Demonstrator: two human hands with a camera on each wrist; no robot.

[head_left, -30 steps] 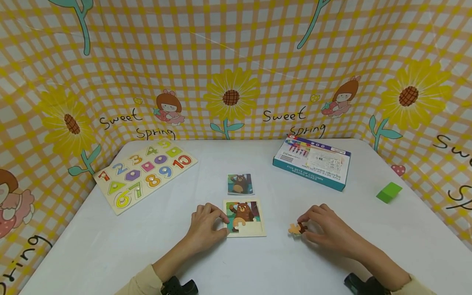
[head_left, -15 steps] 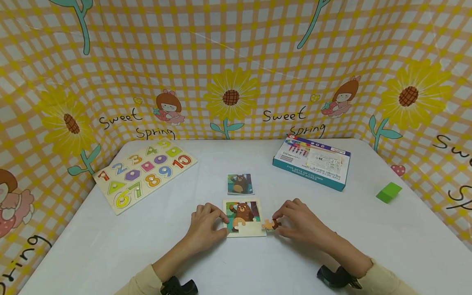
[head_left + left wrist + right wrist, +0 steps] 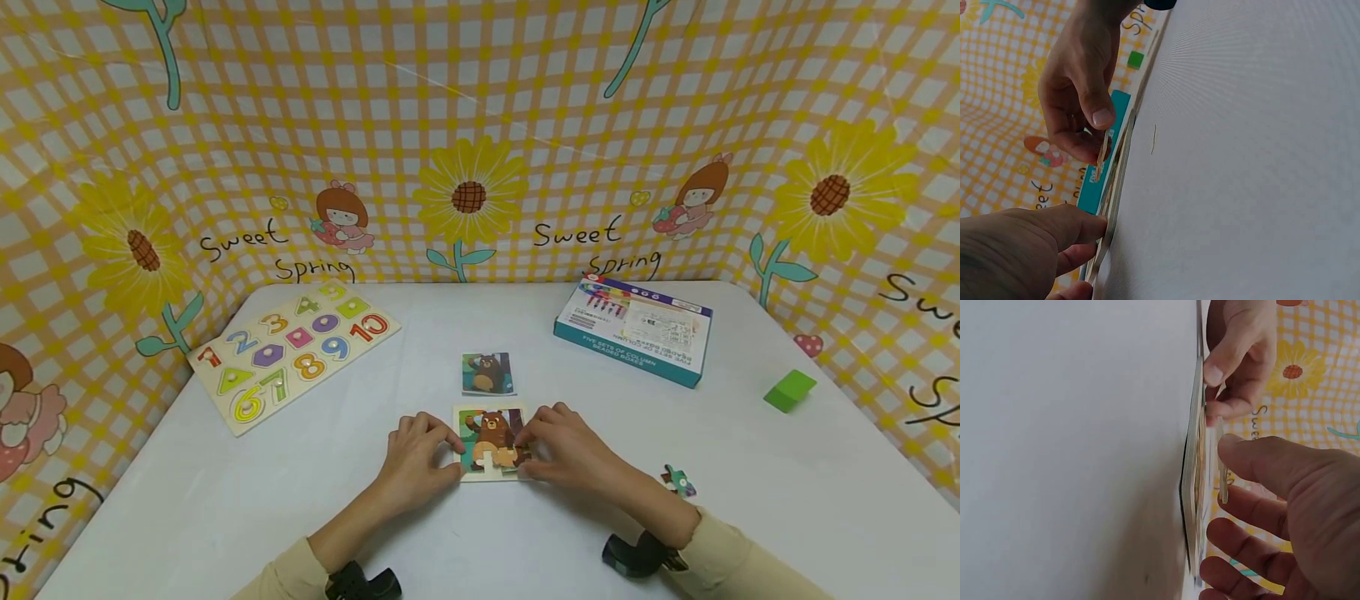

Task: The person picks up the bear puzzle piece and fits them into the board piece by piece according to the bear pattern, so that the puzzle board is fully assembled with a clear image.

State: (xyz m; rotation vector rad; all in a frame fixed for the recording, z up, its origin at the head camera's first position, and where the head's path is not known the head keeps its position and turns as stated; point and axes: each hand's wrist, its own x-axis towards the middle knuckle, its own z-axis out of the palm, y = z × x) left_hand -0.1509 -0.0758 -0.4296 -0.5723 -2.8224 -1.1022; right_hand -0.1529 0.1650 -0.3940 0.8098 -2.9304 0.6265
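A wooden jigsaw puzzle board (image 3: 480,478) with a brown bear picture lies on the white table in the head view. My left hand (image 3: 420,458) grips its left edge between thumb and fingers. At the right side of the board, my right hand (image 3: 573,454) pinches a tan and brown puzzle piece (image 3: 506,457) between thumb and index finger. The right wrist view shows this piece (image 3: 1222,462) edge-on, held a little above the board. Pale bare wood shows at the board's bottom middle. Right fingers hide the board's right edge.
A loose green puzzle piece (image 3: 679,481) lies by the right forearm. Behind the board is a small bear picture card (image 3: 487,373). A number and shape board (image 3: 296,354) lies back left, a teal-edged box (image 3: 637,329) back right, and a green block (image 3: 790,391) far right.
My right hand has carried the puzzle piece left, from the table's right side to over the board. The loose green piece has come into view. My left hand stays at the board.
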